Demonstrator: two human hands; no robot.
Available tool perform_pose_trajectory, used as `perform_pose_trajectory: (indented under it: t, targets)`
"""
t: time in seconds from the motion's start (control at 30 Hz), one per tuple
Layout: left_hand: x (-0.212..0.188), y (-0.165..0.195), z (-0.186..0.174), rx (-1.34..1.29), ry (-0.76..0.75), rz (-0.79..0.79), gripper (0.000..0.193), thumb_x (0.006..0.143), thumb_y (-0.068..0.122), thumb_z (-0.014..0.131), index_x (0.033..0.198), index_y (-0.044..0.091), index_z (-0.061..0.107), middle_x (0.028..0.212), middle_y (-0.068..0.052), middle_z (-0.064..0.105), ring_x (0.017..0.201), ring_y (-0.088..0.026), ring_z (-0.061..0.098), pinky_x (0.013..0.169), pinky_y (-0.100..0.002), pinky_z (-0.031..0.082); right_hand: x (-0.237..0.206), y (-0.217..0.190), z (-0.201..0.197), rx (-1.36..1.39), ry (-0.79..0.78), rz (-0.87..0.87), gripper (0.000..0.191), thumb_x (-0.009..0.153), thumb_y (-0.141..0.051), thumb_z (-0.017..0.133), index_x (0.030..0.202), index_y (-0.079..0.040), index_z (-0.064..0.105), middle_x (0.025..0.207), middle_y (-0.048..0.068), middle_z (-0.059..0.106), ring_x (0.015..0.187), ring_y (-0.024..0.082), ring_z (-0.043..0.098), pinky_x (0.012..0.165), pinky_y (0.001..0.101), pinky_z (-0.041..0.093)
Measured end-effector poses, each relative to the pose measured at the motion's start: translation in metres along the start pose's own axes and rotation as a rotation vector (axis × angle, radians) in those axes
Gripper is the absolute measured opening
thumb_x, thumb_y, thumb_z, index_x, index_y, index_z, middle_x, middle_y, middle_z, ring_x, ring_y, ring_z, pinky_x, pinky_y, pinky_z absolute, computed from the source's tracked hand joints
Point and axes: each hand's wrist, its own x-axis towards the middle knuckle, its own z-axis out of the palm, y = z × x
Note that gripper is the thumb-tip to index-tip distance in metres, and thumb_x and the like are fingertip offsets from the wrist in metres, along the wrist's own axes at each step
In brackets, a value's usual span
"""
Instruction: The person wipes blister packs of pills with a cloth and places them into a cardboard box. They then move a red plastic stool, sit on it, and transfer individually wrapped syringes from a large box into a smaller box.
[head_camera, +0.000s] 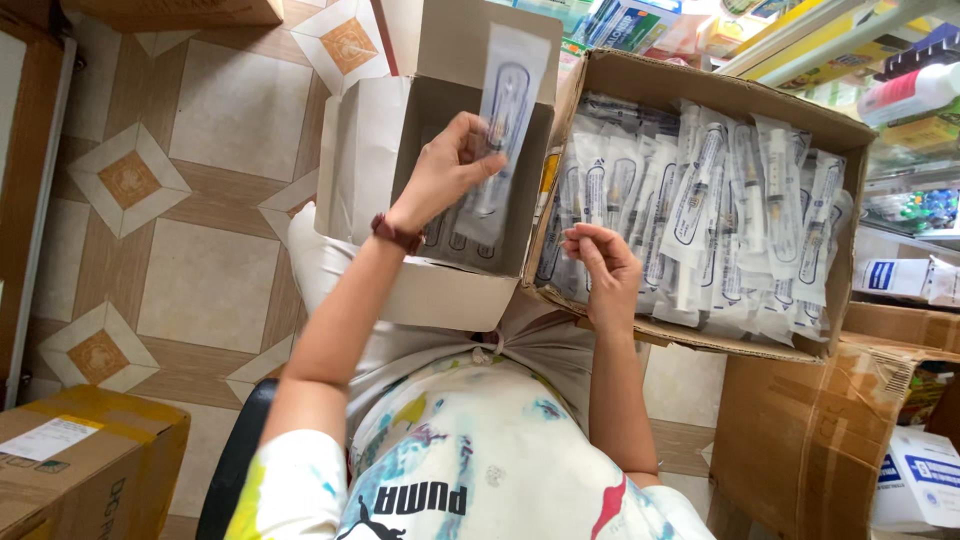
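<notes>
left grip (445, 175) is pinched shut on a single packet (500, 130), a long clear blister pack with a syringe inside, held upright over the small box (470, 250) in the middle of the frame. right grip (600, 265) has thumb and fingertips drawn together at the near edge of the big box (700, 70), touching the first of the packed syringes (700, 200); whether it has one pinched out is hard to tell.

judging from this, the work is moving packets one at a time from the big box, right of centre, into the small one resting on the lap. to do it well, the held packet is best kept by its lower edge, as now, so the film does not crease, then lowered flat beside those already inside, all facing the same way. the right fingers should peel off only one packet, since they overlap closely and a second may drag along.

the small box leans on the knees above the tiled floor (200, 280), so a hard push could tip it.
</notes>
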Motion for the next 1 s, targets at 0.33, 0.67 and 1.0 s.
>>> perform_pose_trajectory:
  t: [0.33, 0.67, 1.0]
  targets:
    - [0.051, -0.104, 0.041, 0.696, -0.16, -0.323, 0.07, 0.077, 0.025, 0.081, 0.13, -0.01, 0.051, 0.108, -0.029, 0.071, 0.103, -0.042, 0.069, 0.087, -0.046, 0.057, 0.002, 0.009, -0.002, -0.044, -0.038, 0.009, 0.018, 0.105, -0.004, 0.062, 0.119, 0.002, 0.07, 0.109, 0.008, 0.074, 0.097, 0.013, 0.07, 0.09, 0.0268, 0.057]
    - [0.063, -0.117, 0.076, 0.825, -0.469, -0.522, 0.037, 0.09, 0.027, 0.072, 0.103, -0.007, 0.071, 0.11, -0.027, 0.072, 0.099, -0.038, 0.074, 0.084, -0.046, 0.059, 0.002, 0.012, -0.004, -0.041, -0.056, 0.021, 0.019, 0.104, -0.005, 0.061, 0.12, 0.002, 0.069, 0.111, 0.008, 0.074, 0.1, 0.013, 0.07, 0.091, 0.0272, 0.057]
    - [0.058, -0.136, 0.081, 1.043, -0.665, -0.414, 0.038, 0.096, 0.029, 0.063, 0.109, -0.004, 0.075, 0.112, -0.026, 0.071, 0.1, -0.038, 0.072, 0.088, -0.048, 0.057, 0.0, 0.014, -0.004, -0.045, -0.054, 0.03, 0.019, 0.104, -0.005, 0.061, 0.119, 0.003, 0.069, 0.11, 0.008, 0.074, 0.1, 0.013, 0.07, 0.092, 0.0273, 0.057]
